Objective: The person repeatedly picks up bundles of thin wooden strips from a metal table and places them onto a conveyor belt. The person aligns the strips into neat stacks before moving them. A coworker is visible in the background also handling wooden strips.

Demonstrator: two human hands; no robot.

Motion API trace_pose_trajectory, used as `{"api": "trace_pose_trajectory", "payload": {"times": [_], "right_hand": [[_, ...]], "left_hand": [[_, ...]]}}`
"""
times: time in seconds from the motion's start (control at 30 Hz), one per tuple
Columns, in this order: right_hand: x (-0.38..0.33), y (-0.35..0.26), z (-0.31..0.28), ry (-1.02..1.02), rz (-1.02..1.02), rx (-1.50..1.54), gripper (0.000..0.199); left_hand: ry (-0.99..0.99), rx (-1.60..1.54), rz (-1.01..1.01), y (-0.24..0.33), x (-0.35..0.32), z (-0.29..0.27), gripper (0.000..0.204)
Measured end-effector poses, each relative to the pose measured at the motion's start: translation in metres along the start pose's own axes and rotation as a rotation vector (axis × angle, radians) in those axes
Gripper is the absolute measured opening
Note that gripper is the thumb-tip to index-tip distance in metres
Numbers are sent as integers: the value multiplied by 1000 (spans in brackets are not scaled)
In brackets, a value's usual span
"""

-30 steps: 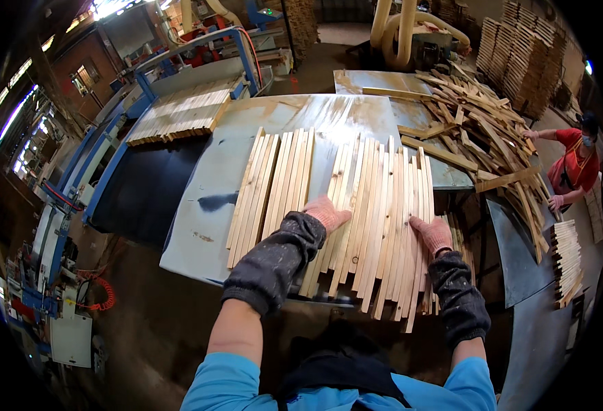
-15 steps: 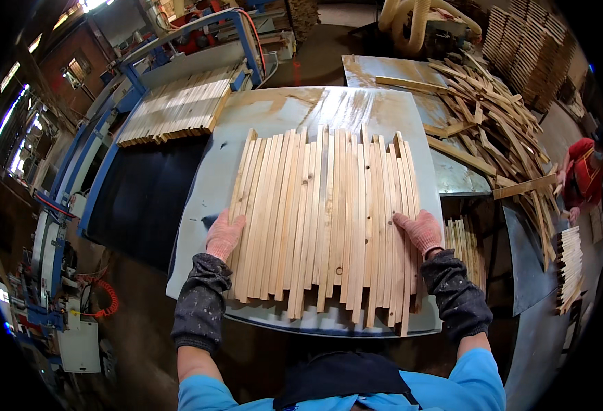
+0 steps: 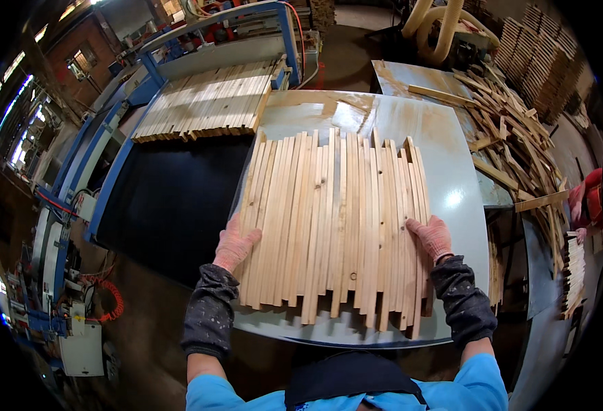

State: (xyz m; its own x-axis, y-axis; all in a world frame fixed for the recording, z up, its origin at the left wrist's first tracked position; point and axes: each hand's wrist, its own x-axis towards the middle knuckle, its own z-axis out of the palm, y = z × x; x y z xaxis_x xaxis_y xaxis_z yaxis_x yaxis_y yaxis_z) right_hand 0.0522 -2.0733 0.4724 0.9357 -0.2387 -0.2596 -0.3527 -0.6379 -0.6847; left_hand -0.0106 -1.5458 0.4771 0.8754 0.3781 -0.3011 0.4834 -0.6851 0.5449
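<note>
A wide row of pale wooden strips (image 3: 322, 226) lies side by side on a smooth grey-blue table (image 3: 452, 164), their ends uneven at front and back. My left hand (image 3: 235, 245), in a pink work glove, grips the row's left edge with the thumb on top. On the right edge my right hand (image 3: 431, 236), gloved alike, presses inward, thumb over the outer strips. The strips are squeezed between both hands; the fingertips under or behind the edges are hidden. Dark, paint-flecked sleeves cover both forearms.
Left of the table is a black conveyor belt (image 3: 171, 198) in a blue frame, carrying another row of strips (image 3: 206, 99). Loose wood offcuts (image 3: 514, 137) pile up at the back right. Stacked boards (image 3: 541, 58) stand behind. A person in red (image 3: 591, 198) is at the far right.
Both hands stay on the row's sides. The view has shifted leftward, and the row now sits closer to the table's left edge and the black belt.
</note>
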Motion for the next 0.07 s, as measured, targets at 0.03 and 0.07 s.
{"api": "trace_pose_trajectory", "payload": {"times": [0.03,0.07], "right_hand": [[0,-3,0,-19,22,13,67],[1,-3,1,-38,44,27,67]], "left_hand": [[-30,16,23,-1,1,-2,99],[-59,32,46,-5,4,-5,100]]}}
